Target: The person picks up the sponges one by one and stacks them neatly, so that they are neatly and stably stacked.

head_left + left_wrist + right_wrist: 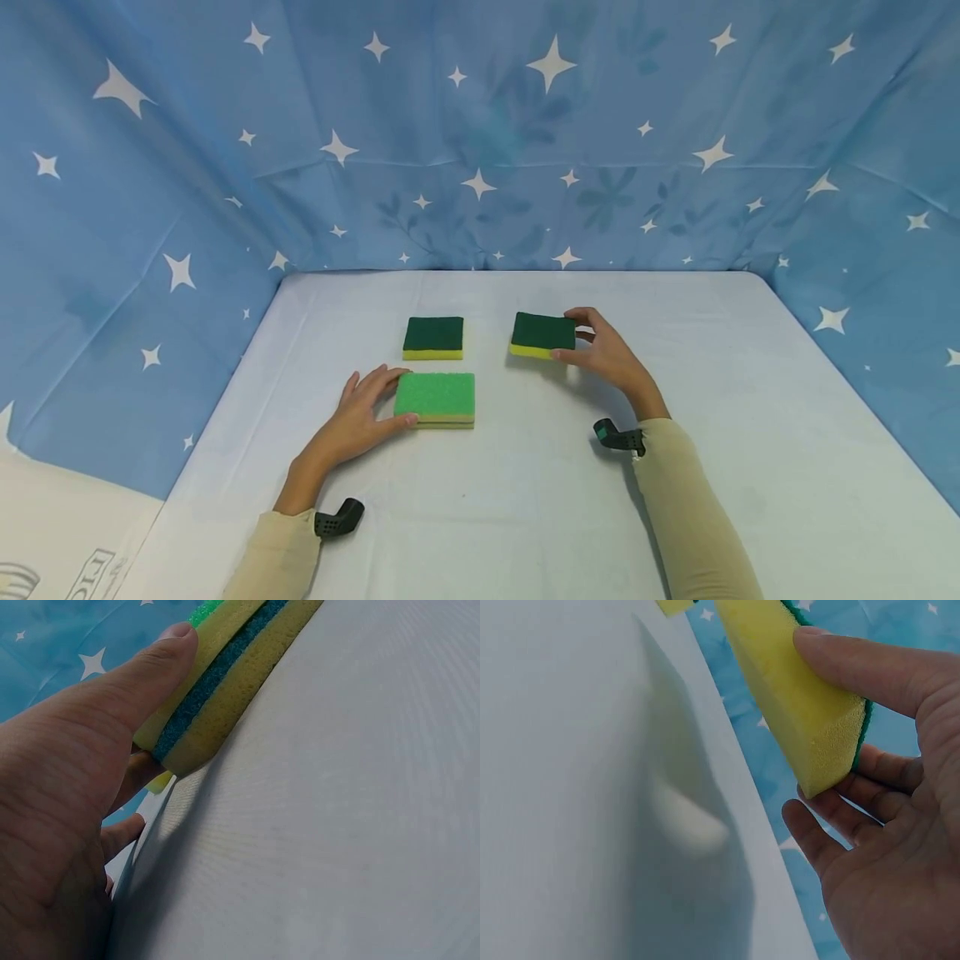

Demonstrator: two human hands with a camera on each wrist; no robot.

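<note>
My right hand (603,354) pinches a yellow sponge with a dark green scouring side (543,332), thumb at its near edge and fingers at the far one. In the right wrist view this sponge (799,697) is tilted and raised off the cloth, its shadow apart from it. My left hand (360,425) grips the left end of two stacked sponges (435,396), a bright green scouring side on top. Seen from the left wrist, the thumb presses the upper sponge, and the lower sponge (206,724) shows a blue layer over yellow, down on the cloth.
Just behind the stack lies another dark green and yellow sponge (433,337). A white cloth (525,517) covers the table. Blue star-patterned curtains (480,142) hang at the back and both sides. Printed pale material (60,525) is at the lower left.
</note>
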